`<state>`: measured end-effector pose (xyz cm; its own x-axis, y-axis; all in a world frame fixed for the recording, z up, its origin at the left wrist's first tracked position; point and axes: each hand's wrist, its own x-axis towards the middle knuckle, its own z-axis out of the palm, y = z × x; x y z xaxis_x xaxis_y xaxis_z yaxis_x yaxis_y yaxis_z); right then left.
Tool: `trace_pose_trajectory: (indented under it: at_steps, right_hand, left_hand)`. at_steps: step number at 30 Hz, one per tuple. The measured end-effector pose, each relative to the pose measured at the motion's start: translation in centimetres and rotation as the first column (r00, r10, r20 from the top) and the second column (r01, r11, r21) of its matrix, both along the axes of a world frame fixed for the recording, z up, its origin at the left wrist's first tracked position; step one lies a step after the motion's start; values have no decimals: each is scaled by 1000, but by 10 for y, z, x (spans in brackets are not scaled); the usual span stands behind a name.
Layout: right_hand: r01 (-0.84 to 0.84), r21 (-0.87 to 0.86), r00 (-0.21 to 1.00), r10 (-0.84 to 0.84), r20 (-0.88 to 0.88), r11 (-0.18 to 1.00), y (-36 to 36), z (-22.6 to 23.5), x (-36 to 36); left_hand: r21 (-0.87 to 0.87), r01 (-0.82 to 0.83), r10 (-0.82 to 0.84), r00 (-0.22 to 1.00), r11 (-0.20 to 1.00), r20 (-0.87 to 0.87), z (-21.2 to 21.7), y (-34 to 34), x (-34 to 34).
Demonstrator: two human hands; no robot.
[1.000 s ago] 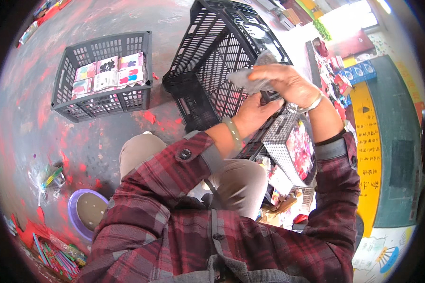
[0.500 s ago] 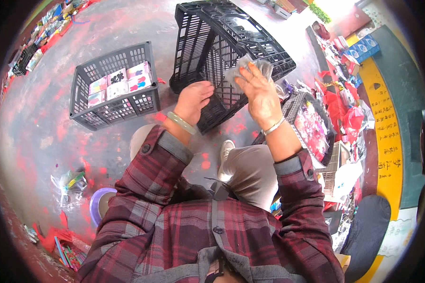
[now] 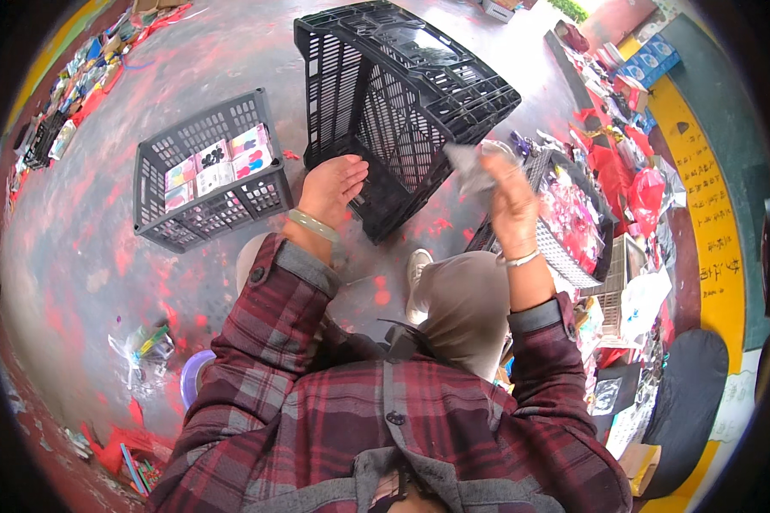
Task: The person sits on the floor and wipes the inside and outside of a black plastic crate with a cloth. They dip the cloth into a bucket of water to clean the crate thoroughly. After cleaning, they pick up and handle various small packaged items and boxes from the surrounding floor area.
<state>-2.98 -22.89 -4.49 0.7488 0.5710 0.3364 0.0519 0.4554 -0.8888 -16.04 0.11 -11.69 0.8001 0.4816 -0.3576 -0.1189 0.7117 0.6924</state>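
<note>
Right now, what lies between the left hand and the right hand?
In the head view, the open side of the tipped black crate lies between the empty left hand and the right hand, which grips a clear packet.

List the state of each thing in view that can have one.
Left hand: open, palm up, empty.
Right hand: shut on clear packet.
Big black crate: tipped on its side, empty.
Small grey crate: upright, holding flat packs.
</note>
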Motion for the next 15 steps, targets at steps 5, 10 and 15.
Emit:
trace_pose_trajectory:
  at_steps: [5,10,15]
  right_hand:
    - [607,27,538,-436,722,794,19,54,19]
    - [706,6,249,-256,934,708,46,-11,9]
    - [237,-369,914,-78,397,898,23,-73,-55]
  left_hand:
    - [32,39,-40,999,999,19,0,-5,5]
    - [63,65,-65,998,996,2,6,-12,12]
    - [82,56,-56,998,995,1,12,-20,22]
